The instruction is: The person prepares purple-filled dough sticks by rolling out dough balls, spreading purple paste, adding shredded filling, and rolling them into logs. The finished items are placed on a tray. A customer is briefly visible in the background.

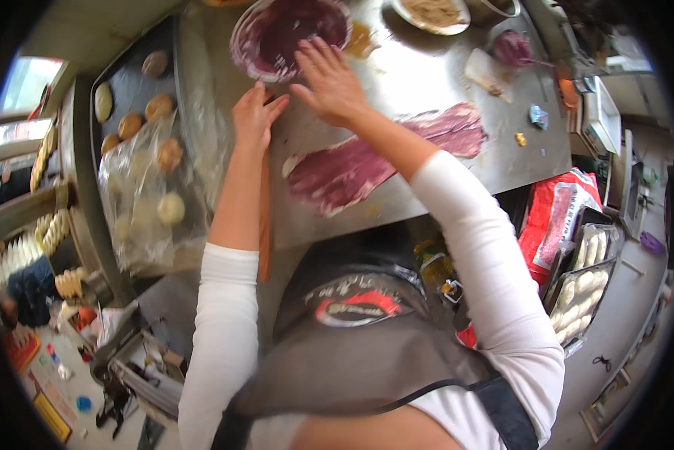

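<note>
both hands lie flat with fingers spread, right hand (pixel 329 82) touching the near rim of the round purple dough sheet (pixel 288 34) at the surface's (pixel 427 82) far edge, left hand (pixel 253 116) just beside and nearer the body.

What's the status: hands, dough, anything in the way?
Left hand flat on the steel table, empty. Right hand open, fingertips on the round purple dough sheet. Two long purple sheets lie nearer, clear of both hands.

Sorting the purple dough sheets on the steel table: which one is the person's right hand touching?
The round sheet at the table's far edge; the right hand rests on its rim. The two long sheets lie untouched.
</note>
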Demonstrator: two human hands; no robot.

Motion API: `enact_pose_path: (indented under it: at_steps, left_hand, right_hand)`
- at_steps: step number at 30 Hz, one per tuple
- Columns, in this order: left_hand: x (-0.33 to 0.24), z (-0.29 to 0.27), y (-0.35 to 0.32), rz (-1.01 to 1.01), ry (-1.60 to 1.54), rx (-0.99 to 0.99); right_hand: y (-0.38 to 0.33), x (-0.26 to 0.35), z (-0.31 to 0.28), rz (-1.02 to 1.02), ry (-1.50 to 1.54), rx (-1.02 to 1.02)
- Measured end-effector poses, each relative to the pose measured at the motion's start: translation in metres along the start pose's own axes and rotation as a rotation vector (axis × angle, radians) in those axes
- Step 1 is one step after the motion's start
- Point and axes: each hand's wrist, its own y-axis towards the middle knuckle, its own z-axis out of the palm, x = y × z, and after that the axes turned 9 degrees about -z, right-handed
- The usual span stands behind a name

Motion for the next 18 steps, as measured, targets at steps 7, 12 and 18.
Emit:
enact_pose_path:
  at_steps: [7, 12, 18]
  left_hand:
    - [0.0, 0.016, 0.033, 0.155, 0.032, 0.08]
    - [0.004, 0.003, 0.026, 0.358, 0.507, 0.022]
    - [0.039, 0.005, -0.064, 0.034, 0.241, -0.185]
  right_hand:
    - [-0.056, -0.011, -0.012, -0.091, 0.111, 0.091]
    - [-0.16, -0.116, -0.104, 0.826, 0.318, -0.279]
    - [-0.212, -0.348, -0.18, 1.133, 0.023, -0.915]
